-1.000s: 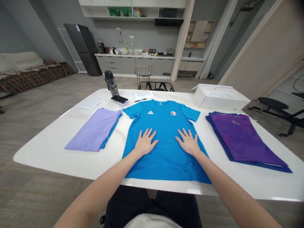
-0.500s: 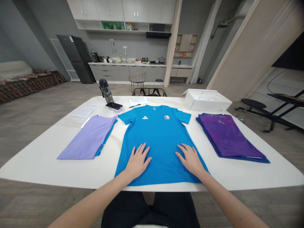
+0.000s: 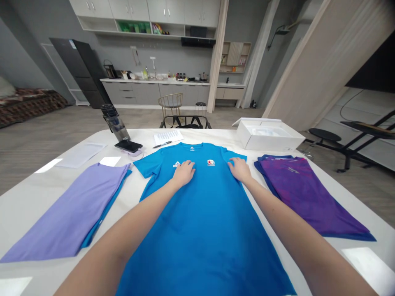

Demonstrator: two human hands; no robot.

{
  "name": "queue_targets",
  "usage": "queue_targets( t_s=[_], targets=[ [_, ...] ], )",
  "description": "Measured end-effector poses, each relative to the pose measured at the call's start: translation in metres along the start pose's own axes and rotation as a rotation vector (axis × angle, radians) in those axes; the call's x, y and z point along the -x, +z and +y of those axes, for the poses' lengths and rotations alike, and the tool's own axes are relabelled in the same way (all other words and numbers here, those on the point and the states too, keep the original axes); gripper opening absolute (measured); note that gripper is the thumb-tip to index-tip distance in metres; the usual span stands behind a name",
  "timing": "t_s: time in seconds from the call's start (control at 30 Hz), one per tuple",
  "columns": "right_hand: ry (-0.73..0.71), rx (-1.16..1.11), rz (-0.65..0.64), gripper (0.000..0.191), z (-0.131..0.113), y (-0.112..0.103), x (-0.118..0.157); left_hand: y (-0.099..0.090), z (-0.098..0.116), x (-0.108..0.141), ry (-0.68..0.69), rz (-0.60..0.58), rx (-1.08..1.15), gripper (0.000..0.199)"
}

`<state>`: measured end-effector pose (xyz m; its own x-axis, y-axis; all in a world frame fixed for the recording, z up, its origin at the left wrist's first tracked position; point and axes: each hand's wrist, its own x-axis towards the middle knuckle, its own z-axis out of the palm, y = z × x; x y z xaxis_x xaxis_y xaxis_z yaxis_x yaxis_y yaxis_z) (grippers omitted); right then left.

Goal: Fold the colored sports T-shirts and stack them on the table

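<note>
A blue T-shirt point(image 3: 200, 213) lies spread flat on the white table, its collar at the far side and a small logo on each side of the chest. My left hand point(image 3: 184, 172) rests on the chest by the white logo, fingers loosely bent and stretched forward, partly covering the lettering. On the other side, my right hand point(image 3: 240, 169) touches the shirt beside the right sleeve, its fingers slightly apart. Neither hand grips the cloth. Folded lilac clothing point(image 3: 70, 209) lies to the left over a blue piece; folded purple clothing point(image 3: 304, 193) lies on darker blue fabric to the right.
Along the table's point(image 3: 145, 164) far side are a bottle point(image 3: 115, 123), a phone point(image 3: 128, 146), a pen point(image 3: 162, 144), printed paper point(image 3: 168, 136) and an open white box point(image 3: 268, 137). A black-framed chair point(image 3: 185, 121) stands beyond the table.
Both hands have moved forward across the shirt, from its lower part to the chest and sleeve area. My view has moved closer over the table. The shirt still lies spread flat.
</note>
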<state>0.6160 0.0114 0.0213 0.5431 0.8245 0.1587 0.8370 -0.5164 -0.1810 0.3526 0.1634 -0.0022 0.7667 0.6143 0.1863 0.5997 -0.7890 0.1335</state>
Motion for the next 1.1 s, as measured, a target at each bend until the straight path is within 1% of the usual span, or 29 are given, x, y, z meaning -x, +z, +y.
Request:
queue_targets(
  t_s=[0.07, 0.13, 0.23, 0.3, 0.37, 0.43, 0.5, 0.6, 0.7, 0.77, 0.87, 0.97, 1.03, 1.1],
  targets=[
    [0.049, 0.041, -0.015, 0.042, 0.015, 0.003, -0.035, 0.008, -0.002, -0.040, -0.024, -0.011, 0.030, 0.041],
    [0.095, 0.090, -0.061, 0.042, 0.030, 0.007, -0.065, 0.016, -0.002, -0.081, -0.040, -0.031, 0.091, 0.040],
    [0.133, 0.176, -0.146, 0.041, 0.048, 0.017, -0.095, 0.028, 0.003, -0.138, -0.062, -0.058, 0.169, 0.040],
    [0.135, 0.237, -0.163, 0.040, 0.057, 0.023, -0.106, 0.034, 0.008, -0.170, -0.056, -0.069, 0.158, 0.040],
    [0.135, 0.295, -0.145, 0.040, 0.064, 0.027, -0.111, 0.040, 0.013, -0.198, -0.038, -0.089, 0.108, 0.041],
    [0.137, 0.338, -0.128, 0.040, 0.069, 0.027, -0.114, 0.044, 0.015, -0.220, -0.031, -0.120, 0.062, 0.043],
    [0.146, 0.369, -0.132, 0.039, 0.074, 0.025, -0.116, 0.048, 0.016, -0.236, -0.033, -0.148, 0.042, 0.042],
    [0.160, 0.401, -0.208, 0.038, 0.079, 0.019, -0.115, 0.053, 0.013, -0.250, -0.027, -0.179, 0.039, 0.036],
    [0.127, 0.409, -0.289, 0.036, 0.083, 0.013, -0.112, 0.058, 0.011, -0.255, -0.027, -0.184, 0.065, 0.035],
    [0.098, 0.399, -0.283, 0.036, 0.084, 0.009, -0.109, 0.061, 0.011, -0.255, -0.038, -0.170, 0.098, 0.037],
    [0.114, 0.337, -0.206, 0.034, 0.084, 0.001, -0.105, 0.064, 0.011, -0.252, -0.074, -0.140, 0.174, 0.035],
    [0.157, 0.137, -0.136, 0.025, 0.082, -0.019, -0.102, 0.064, 0.010, -0.246, -0.135, -0.092, 0.288, 0.032],
    [0.165, -0.102, -0.119, 0.015, 0.074, -0.040, -0.101, 0.062, 0.009, -0.243, -0.187, -0.055, 0.388, 0.028],
    [0.148, -0.399, -0.134, 0.014, 0.057, -0.066, -0.100, 0.057, 0.009, -0.242, -0.238, -0.015, 0.514, 0.025]
  ],
)
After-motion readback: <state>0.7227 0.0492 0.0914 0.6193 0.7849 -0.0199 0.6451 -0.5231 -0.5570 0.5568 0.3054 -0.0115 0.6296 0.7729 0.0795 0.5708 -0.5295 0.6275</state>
